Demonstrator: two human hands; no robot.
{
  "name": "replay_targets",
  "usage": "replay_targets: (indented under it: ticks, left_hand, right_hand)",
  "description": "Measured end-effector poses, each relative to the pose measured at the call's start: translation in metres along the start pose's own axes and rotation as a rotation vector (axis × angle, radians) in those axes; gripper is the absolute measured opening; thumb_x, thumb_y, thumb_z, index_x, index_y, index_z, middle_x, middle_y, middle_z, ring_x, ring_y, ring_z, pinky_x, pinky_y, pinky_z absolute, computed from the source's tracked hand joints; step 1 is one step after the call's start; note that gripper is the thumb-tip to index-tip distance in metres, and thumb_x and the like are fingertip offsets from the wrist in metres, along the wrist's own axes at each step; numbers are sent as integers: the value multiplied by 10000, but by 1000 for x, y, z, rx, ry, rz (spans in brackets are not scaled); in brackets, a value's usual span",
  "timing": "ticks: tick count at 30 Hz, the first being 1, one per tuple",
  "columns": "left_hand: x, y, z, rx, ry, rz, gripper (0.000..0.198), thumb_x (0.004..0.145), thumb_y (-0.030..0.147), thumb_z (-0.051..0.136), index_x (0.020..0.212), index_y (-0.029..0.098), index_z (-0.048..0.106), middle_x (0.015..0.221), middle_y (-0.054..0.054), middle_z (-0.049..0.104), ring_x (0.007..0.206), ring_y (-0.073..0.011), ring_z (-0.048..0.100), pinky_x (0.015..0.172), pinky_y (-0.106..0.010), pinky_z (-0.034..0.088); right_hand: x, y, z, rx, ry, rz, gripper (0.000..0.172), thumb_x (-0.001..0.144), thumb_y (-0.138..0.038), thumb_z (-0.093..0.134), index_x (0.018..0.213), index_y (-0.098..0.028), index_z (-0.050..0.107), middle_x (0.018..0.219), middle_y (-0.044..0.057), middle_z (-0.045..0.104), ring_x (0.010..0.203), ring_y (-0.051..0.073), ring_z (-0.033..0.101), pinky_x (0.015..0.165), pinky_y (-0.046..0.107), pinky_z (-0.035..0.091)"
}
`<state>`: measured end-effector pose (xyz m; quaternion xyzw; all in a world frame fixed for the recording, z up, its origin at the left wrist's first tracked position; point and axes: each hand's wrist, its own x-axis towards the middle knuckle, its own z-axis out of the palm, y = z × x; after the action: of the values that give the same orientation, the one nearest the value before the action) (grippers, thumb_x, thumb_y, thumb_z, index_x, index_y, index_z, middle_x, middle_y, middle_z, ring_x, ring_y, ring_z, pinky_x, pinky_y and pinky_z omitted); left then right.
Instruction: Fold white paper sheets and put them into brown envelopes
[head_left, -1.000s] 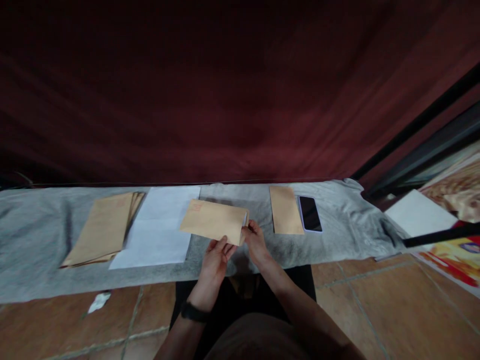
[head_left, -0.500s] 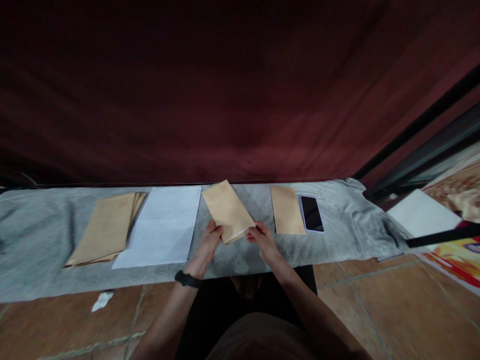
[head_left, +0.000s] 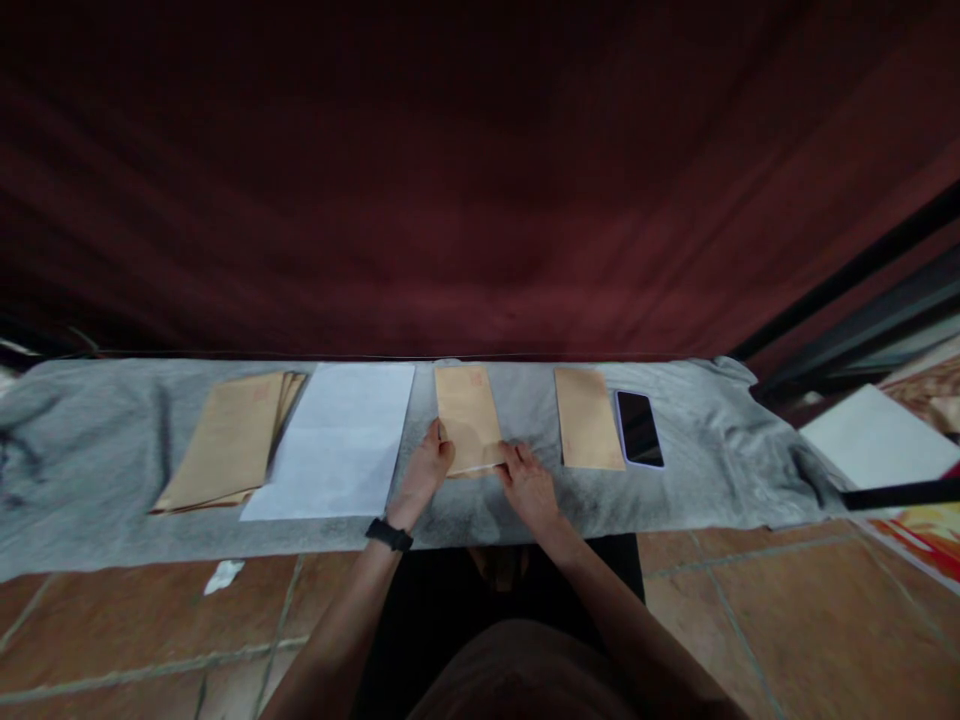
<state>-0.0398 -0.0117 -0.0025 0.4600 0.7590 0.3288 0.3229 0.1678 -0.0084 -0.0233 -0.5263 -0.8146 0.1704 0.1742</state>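
- Gripping the middle envelope (head_left: 466, 412) by its left edge, near the close end, the left hand (head_left: 429, 465) was nearly closed, thumb on top of the paper.
- The right hand (head_left: 527, 485) met the same envelope at its near right corner, fingers bent and close together; whether they pinched it or only pressed on it could not be told.
- The middle envelope lay between the hands on the cloth-covered counter (head_left: 712, 455), its long sides running away from the person, a red print at its far right corner and a white strip along its near edge.
- A second earlier it was held crosswise with the print towards the left, and half a second earlier it slanted, far end leftward; now it stood almost straight.
- A black wristband (head_left: 389, 534) circled the left wrist.
- To the left, a white sheet (head_left: 334, 440) lay just beside the envelope, with a fanned stack of envelopes (head_left: 221, 440) beyond it.
- To the right came a single envelope (head_left: 589, 420), then a phone (head_left: 640, 430) close by it.
- These side items had kept their places on the cloth.
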Motion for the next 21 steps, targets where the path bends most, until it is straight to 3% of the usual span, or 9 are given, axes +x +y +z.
replay_targets:
  ticks: [2,5,9,12,16,19,21]
  left_hand:
    - [-8,0,2,168,61,73,552,882,173,507,1430,118,472,1055,-138,694,935,-273,675,878,-402,506]
    - [-23,-3,8,427,160,319,577,956,268,496,1510,140,400,1318,-192,606,1188,-308,611,1006,-441,478]
    - [-35,-14,18,555,41,572,603,959,416,575,1510,213,440,1593,-156,402,1471,-315,373,1156,-461,371]
    - [-39,-19,19,640,-18,579,582,963,448,571,1489,214,482,1607,-145,403,1501,-324,332,1202,-502,304]
    - [-38,-10,17,650,-17,561,472,985,419,529,1406,210,573,1505,-143,538,1422,-318,457,1219,-534,270]
    - [-22,5,20,615,37,573,449,1022,381,432,1403,188,571,1491,-143,550,1407,-287,478,1224,-495,280]
    - [-1,15,26,617,65,595,499,1034,371,380,1480,176,491,1587,-134,440,1490,-284,361,1234,-485,262]
  right_hand:
    - [2,1,-3,-33,-6,-40,334,980,-254,566,1311,-242,606,1189,122,658,996,262,668,824,357,537]
    - [6,8,-6,-30,10,-116,357,959,-250,611,1315,-224,612,1298,134,623,1118,284,621,936,397,511]
    - [11,15,-5,-42,5,-196,354,958,-253,621,1311,-225,625,1392,128,590,1223,297,563,1024,437,461]
    - [11,17,-1,-40,-13,-221,324,978,-256,592,1298,-224,631,1382,110,615,1217,294,568,1027,449,444]
    - [8,18,3,18,17,-220,314,984,-228,566,1292,-235,628,1378,96,626,1240,272,565,1028,435,426]
    - [6,18,5,58,45,-217,289,982,-221,554,1255,-250,645,1379,81,627,1234,255,571,1019,417,418]
    - [6,18,5,69,47,-224,281,985,-223,546,1245,-252,648,1380,77,629,1229,250,574,1020,414,409]
